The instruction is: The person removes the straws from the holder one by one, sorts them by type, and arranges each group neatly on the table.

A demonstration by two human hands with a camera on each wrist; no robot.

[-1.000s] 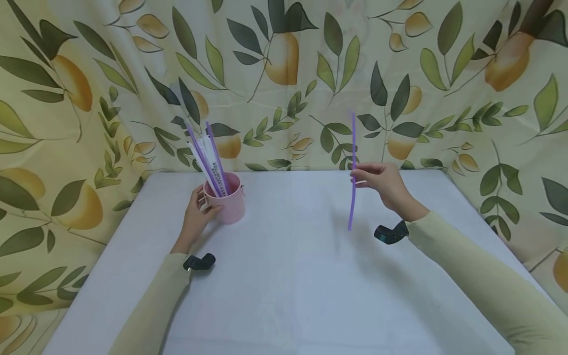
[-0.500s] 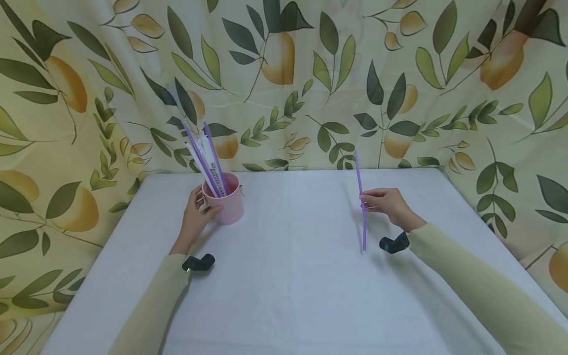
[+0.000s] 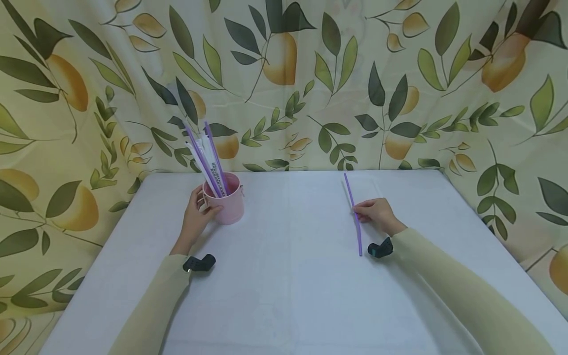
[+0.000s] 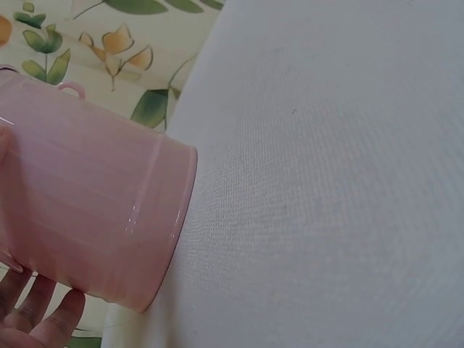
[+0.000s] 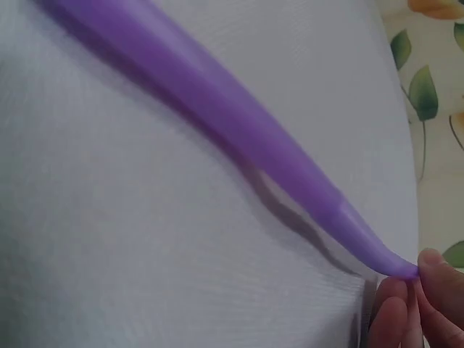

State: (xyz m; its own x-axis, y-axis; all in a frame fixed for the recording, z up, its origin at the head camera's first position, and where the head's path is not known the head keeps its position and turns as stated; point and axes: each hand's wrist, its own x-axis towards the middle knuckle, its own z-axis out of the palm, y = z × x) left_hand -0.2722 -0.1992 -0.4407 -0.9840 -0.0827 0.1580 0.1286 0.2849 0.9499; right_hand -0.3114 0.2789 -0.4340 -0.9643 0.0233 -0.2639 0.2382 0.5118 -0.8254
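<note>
My left hand (image 3: 193, 221) grips the side of a small pink bucket (image 3: 232, 209) standing upright near the table's back left. Out of its mouth lean several purple straws and white printed wrappers (image 3: 214, 167). In the left wrist view the bucket's wall (image 4: 94, 181) fills the left side, with fingertips beneath it. On the right, my right hand (image 3: 377, 213) pinches a single purple straw (image 3: 358, 236) around its middle. The straw slants low over the table, its shadow close beside it in the right wrist view. Whether its whole length touches the cloth, I cannot tell.
A white cloth (image 3: 284, 286) covers the table. Behind it hangs a curtain (image 3: 284, 113) printed with leaves and fruit, meeting the table's back edge. Each wrist wears a black camera.
My right hand has lowered the purple straw from upright in the air to near the tabletop, tilting its top leftward. My left hand and the bucket have stayed in place.
</note>
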